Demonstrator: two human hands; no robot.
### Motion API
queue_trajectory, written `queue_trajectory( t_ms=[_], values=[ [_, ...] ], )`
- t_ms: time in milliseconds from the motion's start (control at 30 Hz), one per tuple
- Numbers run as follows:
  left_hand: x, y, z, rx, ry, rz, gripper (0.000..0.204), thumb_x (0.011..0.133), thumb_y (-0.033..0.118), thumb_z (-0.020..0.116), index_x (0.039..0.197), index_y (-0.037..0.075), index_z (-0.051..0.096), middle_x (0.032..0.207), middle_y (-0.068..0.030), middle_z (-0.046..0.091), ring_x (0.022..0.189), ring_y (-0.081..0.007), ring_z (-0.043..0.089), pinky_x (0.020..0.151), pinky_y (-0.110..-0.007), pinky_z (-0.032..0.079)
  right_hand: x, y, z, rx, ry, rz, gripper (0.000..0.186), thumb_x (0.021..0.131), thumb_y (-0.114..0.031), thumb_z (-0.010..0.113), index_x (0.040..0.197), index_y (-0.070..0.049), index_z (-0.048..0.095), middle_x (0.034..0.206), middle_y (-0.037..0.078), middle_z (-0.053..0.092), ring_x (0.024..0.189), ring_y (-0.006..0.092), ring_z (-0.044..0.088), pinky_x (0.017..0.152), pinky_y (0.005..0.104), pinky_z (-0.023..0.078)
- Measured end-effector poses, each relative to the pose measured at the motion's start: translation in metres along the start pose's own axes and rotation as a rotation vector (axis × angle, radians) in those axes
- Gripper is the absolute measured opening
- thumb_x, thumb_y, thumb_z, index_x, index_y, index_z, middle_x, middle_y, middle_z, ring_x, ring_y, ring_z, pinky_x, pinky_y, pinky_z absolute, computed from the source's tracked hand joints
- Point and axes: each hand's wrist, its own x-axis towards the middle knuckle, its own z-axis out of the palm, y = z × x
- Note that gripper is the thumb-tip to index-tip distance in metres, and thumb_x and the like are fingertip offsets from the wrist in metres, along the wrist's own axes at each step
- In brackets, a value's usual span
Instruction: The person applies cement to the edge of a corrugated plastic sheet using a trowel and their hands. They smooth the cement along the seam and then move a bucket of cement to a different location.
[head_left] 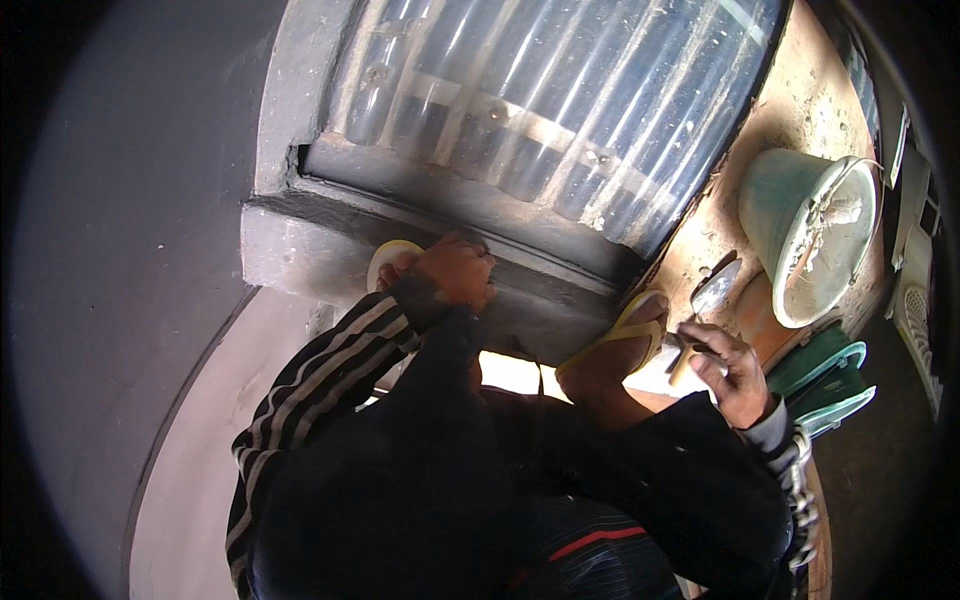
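while the left hand is closed down over a pale yellow round sponge, pressing it against the grey cement ledge under the window, the right hand is curled around the handle of a small trowel, blade pointing up toward the bucket. so both hands are full, nothing loose. the ledge looks mostly smooth and evenly grey already, though i'd guess the bit left of the sponge and the corner at the window frame still want a rub. can't tell how wet it is. room is tight: a foot in a yellow sandal is propped on a plank, the green bucket sits just past the trowel, and the corrugated sheet hems in the top. open wall only to the left.
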Motion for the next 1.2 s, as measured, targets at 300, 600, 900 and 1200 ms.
queue_trajectory(
  t_ms=[300, 600, 900, 1200],
  values=[
    [-0.008, 0.015, -0.009, -0.045, 0.084, -0.086, 0.048, 0.086, 0.034, 0.051, 0.119, -0.001, 0.051, 0.119, -0.0179, 0.054, 0.119, -0.0319, 0.045, 0.107, -0.044, 0.025, 0.159, 0.071, 0.101, -0.495, -0.125, -0.507, 0.067, 0.092, -0.041, 0.042, 0.139, 0.001, 0.02, 0.142, 0.024, 0.025, 0.134, 0.0366, 0.021, 0.11, 0.0413, 0.018],
    [-0.064, 0.01, 0.004, -0.42, 0.529, -0.23, 0.043, 0.085, 0.029, 0.056, 0.124, 0.011, 0.048, 0.122, -0.0152, 0.053, 0.118, -0.0364, 0.045, 0.096, -0.054, 0.032, 0.247, 0.09, 0.112, -0.386, -0.23, -0.135, 0.067, 0.089, -0.036, 0.05, 0.139, -0.002, 0.021, 0.118, 0.03, 0.048, 0.111, 0.042, 0.046, 0.092, 0.0439, 0.037],
    [-0.061, 0.023, -0.008, -0.374, 0.546, -0.258, 0.043, 0.085, 0.027, 0.056, 0.124, 0.011, 0.047, 0.117, -0.0145, 0.054, 0.111, -0.035, 0.049, 0.088, -0.052, 0.035, 0.248, 0.074, 0.147, -0.528, 0.082, -0.823, 0.067, 0.09, -0.04, 0.047, 0.137, 0.003, 0.025, 0.134, 0.023, 0.039, 0.119, 0.0405, 0.042, 0.1, 0.0453, 0.034],
    [-0.053, 0.026, -0.007, -0.337, 0.52, -0.256, 0.043, 0.085, 0.029, 0.057, 0.123, 0.011, 0.048, 0.114, -0.0156, 0.055, 0.107, -0.0365, 0.051, 0.09, -0.049, 0.036, 0.262, 0.034, 0.148, -0.474, -0.004, -0.275, 0.057, 0.09, -0.045, 0.047, 0.13, -0.005, 0.04, 0.113, 0.019, 0.054, 0.1, 0.0359, 0.055, 0.085, 0.0437, 0.045]
  ],
)
